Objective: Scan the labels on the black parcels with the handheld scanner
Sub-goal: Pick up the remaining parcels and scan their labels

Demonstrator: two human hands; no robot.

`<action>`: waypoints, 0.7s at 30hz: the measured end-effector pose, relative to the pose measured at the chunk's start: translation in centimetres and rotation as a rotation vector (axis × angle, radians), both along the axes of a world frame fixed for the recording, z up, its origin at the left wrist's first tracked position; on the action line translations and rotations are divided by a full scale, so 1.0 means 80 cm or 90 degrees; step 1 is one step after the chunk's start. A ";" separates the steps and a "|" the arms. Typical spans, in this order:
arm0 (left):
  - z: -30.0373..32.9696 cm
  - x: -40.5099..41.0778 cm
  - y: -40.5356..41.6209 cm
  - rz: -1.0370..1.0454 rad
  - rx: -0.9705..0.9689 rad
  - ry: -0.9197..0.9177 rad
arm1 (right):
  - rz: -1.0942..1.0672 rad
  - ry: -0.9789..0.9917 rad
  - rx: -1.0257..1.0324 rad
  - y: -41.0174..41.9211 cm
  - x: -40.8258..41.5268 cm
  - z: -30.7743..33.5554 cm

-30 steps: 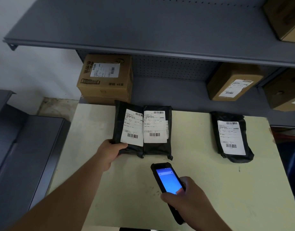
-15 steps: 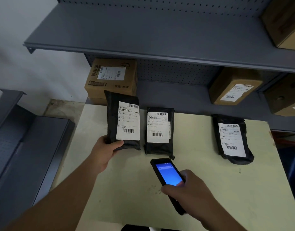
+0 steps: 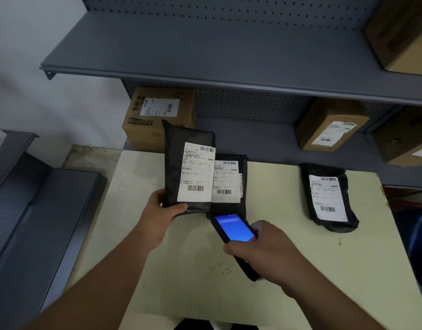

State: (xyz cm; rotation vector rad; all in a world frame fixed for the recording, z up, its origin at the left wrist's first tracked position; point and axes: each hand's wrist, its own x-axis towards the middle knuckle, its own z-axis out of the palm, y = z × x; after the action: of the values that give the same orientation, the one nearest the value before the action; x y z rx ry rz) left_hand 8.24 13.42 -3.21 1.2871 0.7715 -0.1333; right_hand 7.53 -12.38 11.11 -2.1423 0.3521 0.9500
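Note:
My left hand grips the bottom left corner of a black parcel and holds it upright, tilted, above the pale table. Its white label with barcodes faces me. A second black parcel lies flat just behind it, partly covered by the lifted one. My right hand holds the black handheld scanner, blue screen lit, its top end close under the two parcels. A third black parcel lies flat at the table's right.
A grey metal shelf unit stands behind the table. Cardboard boxes with labels sit on its lower shelf at the left and right, more at the far right. A grey cabinet is on the left.
My left hand has lifted the left parcel off the table and brought it right, over the second parcel. The scanner has moved up and forward towards the parcels.

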 end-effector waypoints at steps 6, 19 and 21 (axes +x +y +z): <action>0.003 -0.001 -0.008 -0.004 0.015 -0.017 | 0.005 -0.017 0.003 0.007 0.005 0.007; 0.003 -0.002 -0.019 -0.009 0.019 -0.031 | -0.001 -0.043 0.007 0.012 0.001 0.007; 0.000 -0.003 -0.019 -0.007 0.016 -0.033 | 0.000 -0.042 0.008 0.012 0.002 0.008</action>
State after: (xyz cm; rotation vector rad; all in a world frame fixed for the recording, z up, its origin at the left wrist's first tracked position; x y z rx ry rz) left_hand 8.00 11.88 -3.21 1.3132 0.7239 -0.0992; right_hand 7.67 -11.41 11.76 -2.1571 0.3127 0.8773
